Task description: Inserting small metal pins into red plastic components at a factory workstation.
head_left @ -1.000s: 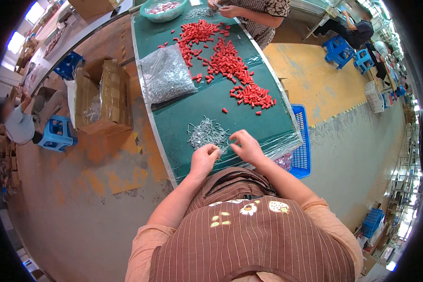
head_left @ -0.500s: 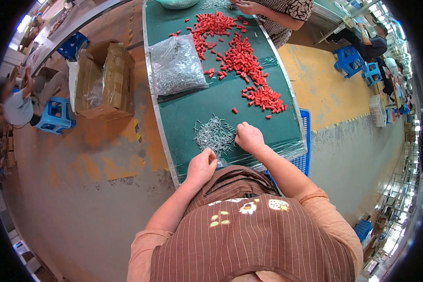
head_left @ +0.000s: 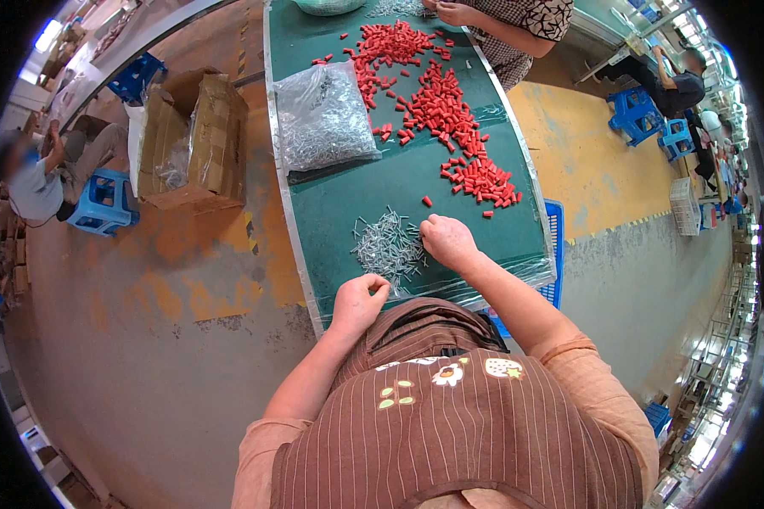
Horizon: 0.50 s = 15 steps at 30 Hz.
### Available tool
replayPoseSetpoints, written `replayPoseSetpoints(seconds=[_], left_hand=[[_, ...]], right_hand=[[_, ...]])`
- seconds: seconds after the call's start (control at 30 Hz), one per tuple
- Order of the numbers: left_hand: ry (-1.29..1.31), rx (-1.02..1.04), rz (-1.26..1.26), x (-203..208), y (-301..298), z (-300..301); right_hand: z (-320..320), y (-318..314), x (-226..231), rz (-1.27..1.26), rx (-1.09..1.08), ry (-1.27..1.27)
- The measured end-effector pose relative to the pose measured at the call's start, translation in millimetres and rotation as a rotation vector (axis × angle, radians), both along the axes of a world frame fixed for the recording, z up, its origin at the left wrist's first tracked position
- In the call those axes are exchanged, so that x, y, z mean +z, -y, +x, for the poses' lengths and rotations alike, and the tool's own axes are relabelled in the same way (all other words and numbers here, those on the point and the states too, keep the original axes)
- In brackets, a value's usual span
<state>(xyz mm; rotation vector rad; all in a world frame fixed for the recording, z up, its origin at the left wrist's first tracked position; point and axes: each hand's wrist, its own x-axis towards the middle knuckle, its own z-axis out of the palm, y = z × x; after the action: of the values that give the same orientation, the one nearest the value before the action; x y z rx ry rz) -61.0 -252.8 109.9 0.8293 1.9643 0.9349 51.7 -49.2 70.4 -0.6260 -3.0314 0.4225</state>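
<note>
A loose pile of small silvery screws lies on the green table close to my body. At the pile's right edge is my right hand, its fingers bent and pinched together; whatever they hold is too small to make out. My left hand is by the pile's near left side, thumb and fingertips drawn together, with anything between them hidden. Beyond the pile, many short red plastic sleeves are spread over the table, one of them lying apart near my right hand.
A clear plastic bag full of silvery pieces rests on the table's left side. A blue basket stands beside the right edge. Across the table are a co-worker's hands. An open cardboard box sits to the left, near a blue stool.
My right hand has shifted slightly left and up along the screw pile. My left hand has drawn back slightly from the pile. The view has moved a little.
</note>
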Motion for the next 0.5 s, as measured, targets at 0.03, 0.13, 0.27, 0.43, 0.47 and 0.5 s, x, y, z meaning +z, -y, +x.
replayPoseSetpoints(seconds=[0.03,0.13,0.27,0.43,0.47,0.5], left_hand=[[-0.002,0.031,0.013,-2,1,0],[-0.012,0.069,0.034,-6,0,-1],[-0.04,0.076,0.026,-8,-1,-3],[-0.068,0.108,0.012,-7,-14,-4],[-0.083,0.117,-0.004,-7,-18,-4],[-0.086,0.12,-0.001,-6,-24,-4]], right_hand=[[-1,0,2,0.002,0.001,-0.003],[-2,1,5,0.033,-0.002,0.15],[0,0,11,-0.159,-0.184,0.199],[13,0,13,-0.471,-0.364,-0.005],[13,3,17,-0.613,-0.412,-0.09],[14,6,22,-0.754,-0.457,-0.175]])
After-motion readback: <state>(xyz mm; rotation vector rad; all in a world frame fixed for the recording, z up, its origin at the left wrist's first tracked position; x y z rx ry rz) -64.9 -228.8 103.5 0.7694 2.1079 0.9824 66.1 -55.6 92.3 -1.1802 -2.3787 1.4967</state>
